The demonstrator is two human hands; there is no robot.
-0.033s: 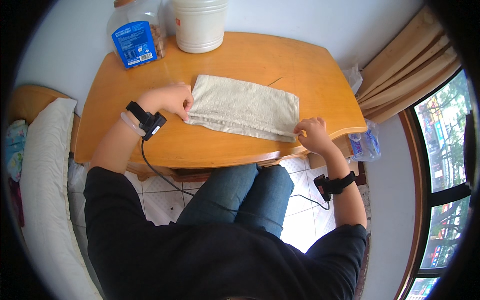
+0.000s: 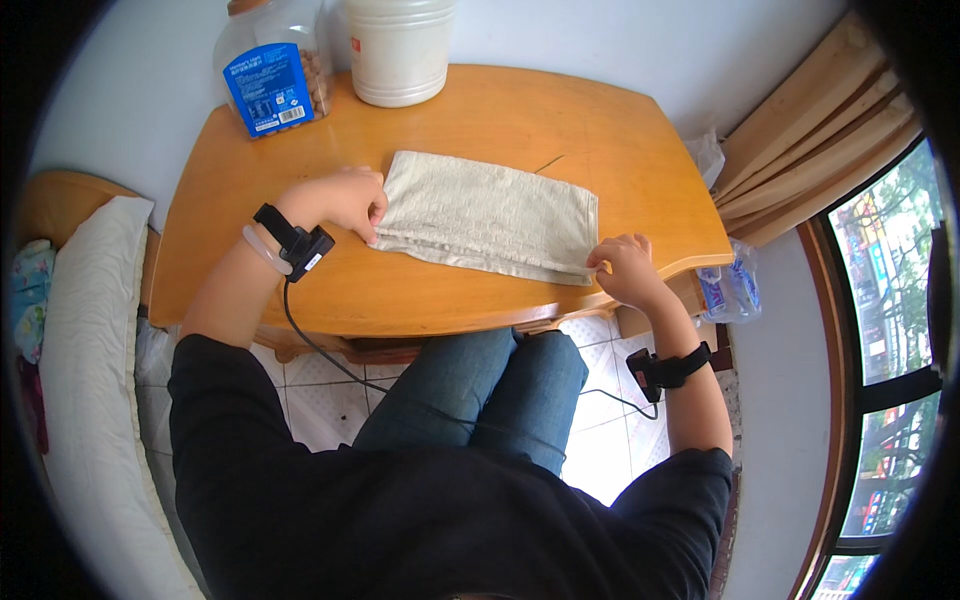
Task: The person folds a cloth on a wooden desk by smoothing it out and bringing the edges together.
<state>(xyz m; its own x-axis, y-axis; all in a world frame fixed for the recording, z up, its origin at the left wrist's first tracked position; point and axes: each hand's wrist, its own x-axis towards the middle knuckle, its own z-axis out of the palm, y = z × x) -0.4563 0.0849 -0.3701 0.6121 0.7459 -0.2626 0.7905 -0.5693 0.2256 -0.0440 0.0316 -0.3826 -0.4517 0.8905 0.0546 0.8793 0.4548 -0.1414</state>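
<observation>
A pale beige towel [image 2: 490, 205] lies folded on the wooden table [image 2: 520, 100], its near edge doubled over in a narrow strip. With fingers closed, my left hand [image 2: 352, 200] pinches the strip's left end. At the near right corner, the thumb and fingers of my right hand [image 2: 625, 268] pinch the other end. Both wrists wear black straps with small boxes, and a cable runs from each.
A clear jar [image 2: 268, 80] with a blue label and brown contents stands at the back left beside a white bucket [image 2: 400, 55]. A thin dark strand [image 2: 550, 163] lies behind the towel. Plastic-wrapped packs [image 2: 730, 285] hang or rest past the table's right edge.
</observation>
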